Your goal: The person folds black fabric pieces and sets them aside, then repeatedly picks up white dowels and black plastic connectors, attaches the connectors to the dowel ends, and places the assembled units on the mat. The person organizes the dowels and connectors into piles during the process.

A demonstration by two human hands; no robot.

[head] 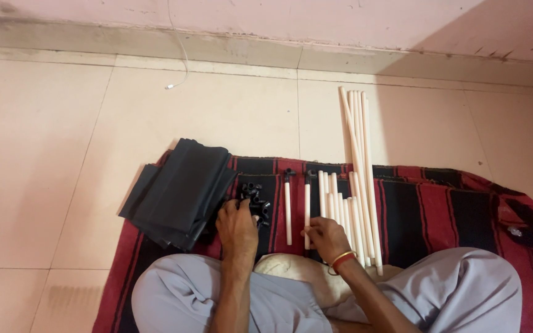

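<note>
Striped rug (439, 209) on tile, left hand (235, 223) fingers curled on black connectors (255, 198), right hand (326, 236) pinching white rod (307, 209).

Warm, soft light fills my view, a broad diagonal shadow darkens the wall (501, 31) at upper right, nothing glares, focus is fair, and the edges bow slightly.

Person seated cross-legged, 2 bare forearms reaching forward between knees. Left hand (237, 223) palm down, fingers curled. Right hand (327, 237) lower, fingers bent in pinch, bangles at wrist. Hands apart.
</note>
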